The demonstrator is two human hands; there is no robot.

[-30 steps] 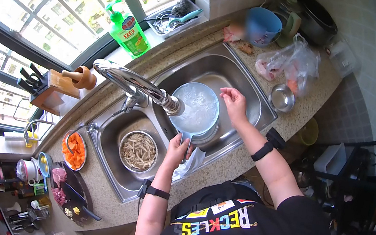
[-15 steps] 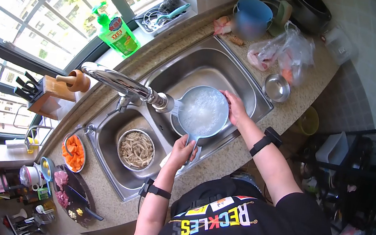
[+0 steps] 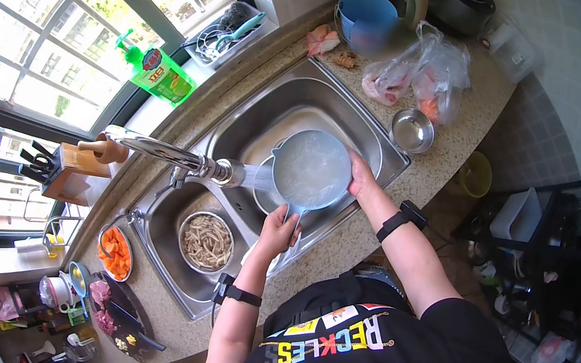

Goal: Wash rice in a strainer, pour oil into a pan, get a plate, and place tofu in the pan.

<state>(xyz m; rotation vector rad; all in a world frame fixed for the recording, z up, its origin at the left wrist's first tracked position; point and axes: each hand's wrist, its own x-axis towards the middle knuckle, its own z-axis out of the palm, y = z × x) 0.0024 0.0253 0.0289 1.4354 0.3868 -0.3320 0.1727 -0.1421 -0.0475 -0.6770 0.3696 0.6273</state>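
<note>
A light-blue saucepan-shaped vessel [image 3: 276, 185] with a side spout holds whitish, cloudy liquid over the large sink basin [image 3: 253, 131]. My left hand [image 3: 278, 231] is closed around its handle. On the far side, my right hand [image 3: 359, 175] grips the rim, fingers partly hidden beneath it. Water runs from the chrome faucet [image 3: 217, 170] just left of the vessel. Below it sits a round metal bowl [image 3: 258, 198], mostly covered by the vessel. In the smaller basin, another metal bowl [image 3: 182, 246] contains pale brownish strips.
Orange chunks fill a plate [image 3: 116, 254] left of the sink. Beside it, a cleaver [image 3: 124, 316] and meat lie on a round dark board [image 3: 141, 302]. Plastic bags [image 3: 442, 73], a small steel bowl [image 3: 412, 131] and a blue bucket [image 3: 354, 7] stand right. Green soap bottle [image 3: 163, 78] stands by the window.
The vessel has shifted slightly out of the stream, which now falls beside it. Its frothy, splashing surface has turned calmer and cloudy. Both hands keep their hold; the camera view has shifted a little.
</note>
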